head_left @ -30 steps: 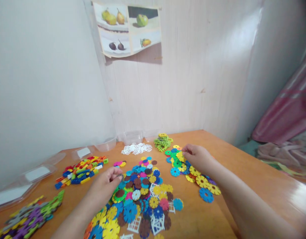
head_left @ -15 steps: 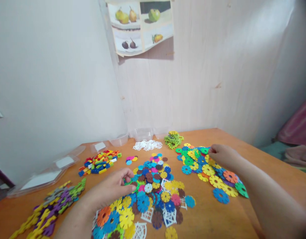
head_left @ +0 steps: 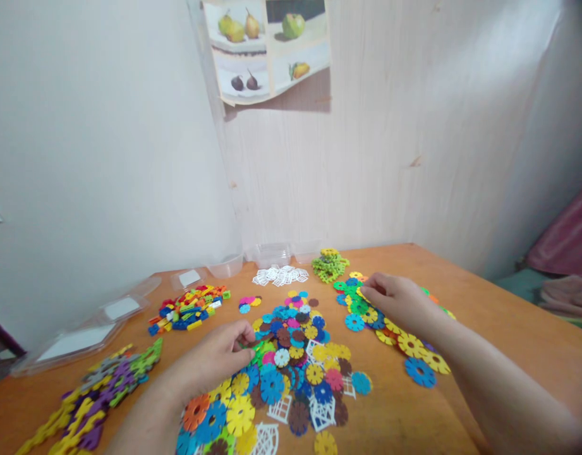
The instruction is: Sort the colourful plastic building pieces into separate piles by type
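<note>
My left hand (head_left: 227,347) is at the left side of the middle pile of plastic snowflake discs (head_left: 272,383), with thumb and forefinger closed on a brown disc (head_left: 256,342). Small and large discs in many colours are mixed there with white lattice pieces (head_left: 323,412). My right hand (head_left: 390,296) is over the right-hand pile of large flower-shaped discs (head_left: 411,345), its fingers pinched at the pile's left part. Whatever lies between those fingertips is too small to make out. The right hand and forearm hide part of that pile.
Building bricks (head_left: 191,308) and interlocking strips (head_left: 113,385) lie at the left. White pieces (head_left: 280,275) and a green heap (head_left: 329,265) sit at the back. Clear tubs (head_left: 225,266) stand by the wall; lids (head_left: 77,343) lie along the left edge.
My right hand has moved left across the right pile, uncovering discs on its far right side. My left hand has stayed nearly in place, and a brown disc now shows at its fingertips.
</note>
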A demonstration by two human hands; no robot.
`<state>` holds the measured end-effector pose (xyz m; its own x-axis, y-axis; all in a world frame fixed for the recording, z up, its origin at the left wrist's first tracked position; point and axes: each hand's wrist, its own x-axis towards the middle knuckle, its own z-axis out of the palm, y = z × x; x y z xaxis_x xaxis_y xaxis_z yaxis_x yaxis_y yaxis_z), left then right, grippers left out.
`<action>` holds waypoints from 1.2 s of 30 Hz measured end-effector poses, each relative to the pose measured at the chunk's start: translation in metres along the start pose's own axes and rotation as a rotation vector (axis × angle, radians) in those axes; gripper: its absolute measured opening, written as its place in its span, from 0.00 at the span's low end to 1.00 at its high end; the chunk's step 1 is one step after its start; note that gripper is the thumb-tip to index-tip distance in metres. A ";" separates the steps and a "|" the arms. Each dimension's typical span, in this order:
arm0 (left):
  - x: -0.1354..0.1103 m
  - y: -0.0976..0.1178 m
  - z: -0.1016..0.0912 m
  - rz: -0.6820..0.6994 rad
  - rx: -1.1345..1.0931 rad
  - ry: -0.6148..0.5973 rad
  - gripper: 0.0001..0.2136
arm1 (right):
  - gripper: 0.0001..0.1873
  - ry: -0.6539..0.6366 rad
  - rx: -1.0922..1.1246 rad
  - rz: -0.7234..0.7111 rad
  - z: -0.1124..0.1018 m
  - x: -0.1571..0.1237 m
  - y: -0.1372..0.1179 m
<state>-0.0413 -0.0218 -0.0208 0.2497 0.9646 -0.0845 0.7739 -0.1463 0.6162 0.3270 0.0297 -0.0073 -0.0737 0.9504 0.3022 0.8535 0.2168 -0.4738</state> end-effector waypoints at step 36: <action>0.010 0.051 0.043 0.152 -0.620 -0.043 0.22 | 0.18 -0.228 0.117 -0.538 0.046 -0.065 -0.091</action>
<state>0.0254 -0.0293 -0.0237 0.3632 0.9316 0.0167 0.2509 -0.1150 0.9612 0.2309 -0.0412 -0.0216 -0.5997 0.7215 0.3460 0.6043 0.6918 -0.3952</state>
